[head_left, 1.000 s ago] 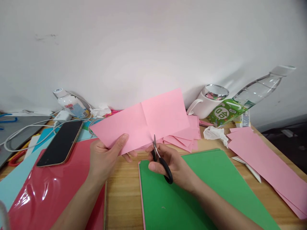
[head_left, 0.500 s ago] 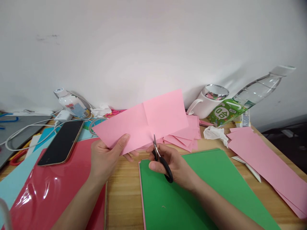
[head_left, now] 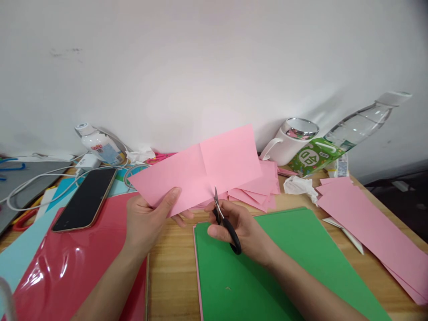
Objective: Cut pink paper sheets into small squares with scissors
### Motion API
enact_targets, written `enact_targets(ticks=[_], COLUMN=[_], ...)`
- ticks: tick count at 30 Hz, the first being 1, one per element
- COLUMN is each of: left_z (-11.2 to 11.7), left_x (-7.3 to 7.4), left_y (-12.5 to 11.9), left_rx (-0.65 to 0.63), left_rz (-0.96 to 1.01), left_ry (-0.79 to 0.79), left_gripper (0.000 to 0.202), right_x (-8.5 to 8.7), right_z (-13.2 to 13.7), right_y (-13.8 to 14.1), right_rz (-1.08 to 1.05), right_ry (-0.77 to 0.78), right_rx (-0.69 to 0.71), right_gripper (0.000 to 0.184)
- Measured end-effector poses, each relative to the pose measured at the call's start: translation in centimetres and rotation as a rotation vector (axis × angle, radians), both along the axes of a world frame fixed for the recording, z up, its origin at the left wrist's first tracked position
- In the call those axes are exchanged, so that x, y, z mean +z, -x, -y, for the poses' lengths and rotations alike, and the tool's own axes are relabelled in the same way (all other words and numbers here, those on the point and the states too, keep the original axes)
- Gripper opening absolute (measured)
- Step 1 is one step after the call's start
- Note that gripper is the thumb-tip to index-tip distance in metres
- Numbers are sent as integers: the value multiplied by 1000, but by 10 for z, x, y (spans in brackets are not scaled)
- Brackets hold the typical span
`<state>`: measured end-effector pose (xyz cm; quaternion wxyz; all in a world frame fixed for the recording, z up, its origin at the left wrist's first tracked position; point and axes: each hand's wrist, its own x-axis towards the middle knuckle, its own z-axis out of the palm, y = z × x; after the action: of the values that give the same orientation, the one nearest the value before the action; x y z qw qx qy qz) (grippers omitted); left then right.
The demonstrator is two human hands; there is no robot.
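A strip of pink paper (head_left: pixel 227 156) with a crease across its middle is held up over the table, pinched near its lower left edge by my left hand (head_left: pixel 150 218). My right hand (head_left: pixel 237 227) grips black-handled scissors (head_left: pixel 230 234), two fingers and thumb about the handles. Their metal blades point up at the paper's lower edge, near the foot of the crease. Whether the blades have cut into the paper I cannot tell. Behind the strip lies a loose pile of pink paper pieces (head_left: pixel 267 187), partly hidden by it.
Green paper sheets (head_left: pixel 294 263) lie under my right forearm; a red plastic-covered pack (head_left: pixel 83 258) is under my left. A phone (head_left: pixel 85 200) rests at left. A white mug (head_left: pixel 287 142), green carton (head_left: pixel 310 156), leaning bottle (head_left: pixel 361 122) and pink strips (head_left: pixel 374 232) are at right.
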<state>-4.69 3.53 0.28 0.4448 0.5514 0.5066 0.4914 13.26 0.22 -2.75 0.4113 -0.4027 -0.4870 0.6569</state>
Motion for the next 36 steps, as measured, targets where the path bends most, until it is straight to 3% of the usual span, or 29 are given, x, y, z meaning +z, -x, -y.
enact_targets(ticks=[23, 36], left_z=[-1, 0], left_x=[-1, 7], left_y=[0, -2], left_rx=[23, 5], left_rz=[-11, -58], left_ry=[-15, 1], left_gripper=[22, 23], right_x=[1, 2], right_z=[1, 0], right_y=[0, -1], right_rz=[6, 36], right_ry=[0, -28], right_rx=[-5, -8], right_gripper=[39, 41])
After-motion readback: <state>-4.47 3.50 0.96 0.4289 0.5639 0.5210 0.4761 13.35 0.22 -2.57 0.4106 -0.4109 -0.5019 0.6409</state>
